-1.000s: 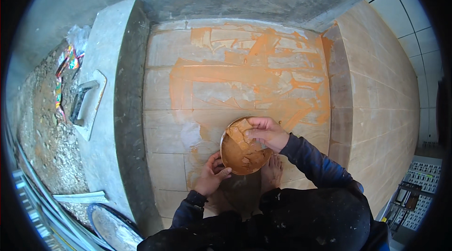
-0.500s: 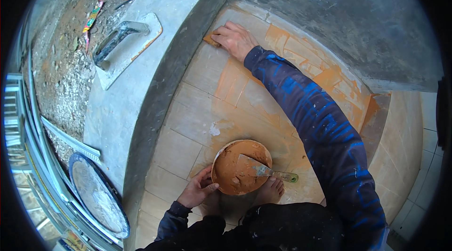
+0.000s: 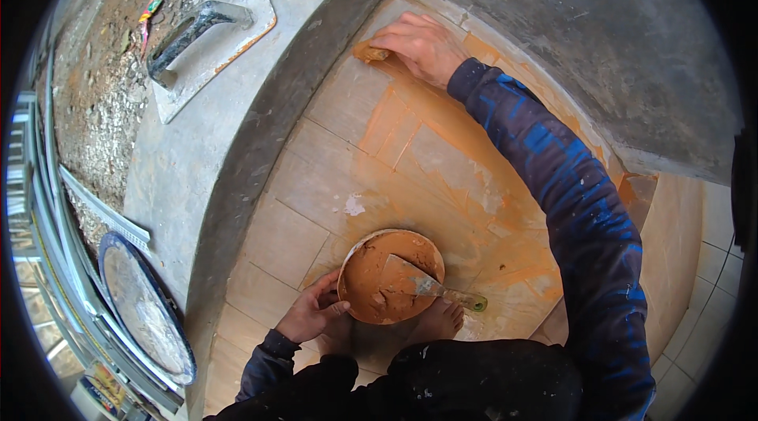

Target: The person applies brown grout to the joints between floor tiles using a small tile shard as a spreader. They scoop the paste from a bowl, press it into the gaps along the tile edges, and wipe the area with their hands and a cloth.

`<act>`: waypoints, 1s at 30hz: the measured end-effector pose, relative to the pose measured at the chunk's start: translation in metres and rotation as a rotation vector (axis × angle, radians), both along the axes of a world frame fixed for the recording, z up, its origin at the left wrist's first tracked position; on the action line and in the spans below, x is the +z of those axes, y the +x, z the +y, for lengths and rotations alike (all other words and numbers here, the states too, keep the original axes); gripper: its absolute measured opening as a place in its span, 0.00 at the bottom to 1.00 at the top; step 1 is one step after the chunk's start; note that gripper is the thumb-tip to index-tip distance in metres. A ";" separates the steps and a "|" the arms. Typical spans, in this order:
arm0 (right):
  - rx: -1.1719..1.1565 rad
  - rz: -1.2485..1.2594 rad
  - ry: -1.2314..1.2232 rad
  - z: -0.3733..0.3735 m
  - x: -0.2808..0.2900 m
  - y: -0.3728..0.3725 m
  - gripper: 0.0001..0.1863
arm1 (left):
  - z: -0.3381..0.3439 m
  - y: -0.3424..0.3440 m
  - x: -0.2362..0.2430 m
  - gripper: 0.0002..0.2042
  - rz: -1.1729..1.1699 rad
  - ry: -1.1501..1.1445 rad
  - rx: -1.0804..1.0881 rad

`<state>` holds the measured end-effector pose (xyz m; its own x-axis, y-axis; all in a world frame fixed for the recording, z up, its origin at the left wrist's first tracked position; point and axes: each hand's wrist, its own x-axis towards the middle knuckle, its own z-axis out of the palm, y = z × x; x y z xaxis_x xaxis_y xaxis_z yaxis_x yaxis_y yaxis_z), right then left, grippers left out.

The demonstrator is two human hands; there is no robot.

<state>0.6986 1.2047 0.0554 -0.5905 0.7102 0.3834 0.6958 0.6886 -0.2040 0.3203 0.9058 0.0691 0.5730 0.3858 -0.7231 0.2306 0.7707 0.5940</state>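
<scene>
My right hand [image 3: 421, 50] reaches far forward over the floor tiles, its fingers bent around a small orange-brown pad [image 3: 369, 52] that looks like a sponge; its underside is hidden. Close to my feet stands a round bucket [image 3: 392, 232] filled with orange-brown grout [image 3: 371, 271]. My left hand [image 3: 313, 312] grips the near-left side of this bucket, thumb toward me and fingers along its wall. A putty knife [image 3: 418, 283] lies across the grout, its blade in the bucket and its green-ended handle over the right rim. Orange grout [image 3: 474, 141] smears the beige tiles [image 3: 296, 180] and their joints.
A grey concrete curb [image 3: 237, 137] curves along the left, with a plastering trowel [image 3: 209, 46] on top. Beyond it lie rubble [image 3: 103, 66], metal profiles [image 3: 71, 263] and an oval dusty lid [image 3: 146, 306]. A grey wall [image 3: 584, 42] bounds the far right.
My right hand has shifted slightly right across the tiles, and the pad is now tilted up at an edge. My left hand stays at the bucket. The whole view has turned a little.
</scene>
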 end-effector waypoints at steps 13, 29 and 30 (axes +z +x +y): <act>0.011 -0.232 -0.273 -0.080 0.003 0.066 0.16 | -0.013 -0.004 -0.003 0.34 -0.044 0.005 0.080; -0.039 -0.303 -0.065 -0.107 -0.006 0.068 0.16 | -0.019 -0.016 0.009 0.35 -0.006 0.027 0.069; -0.048 -0.363 -0.119 -0.125 0.005 0.093 0.17 | -0.020 -0.015 0.011 0.34 0.016 0.036 0.037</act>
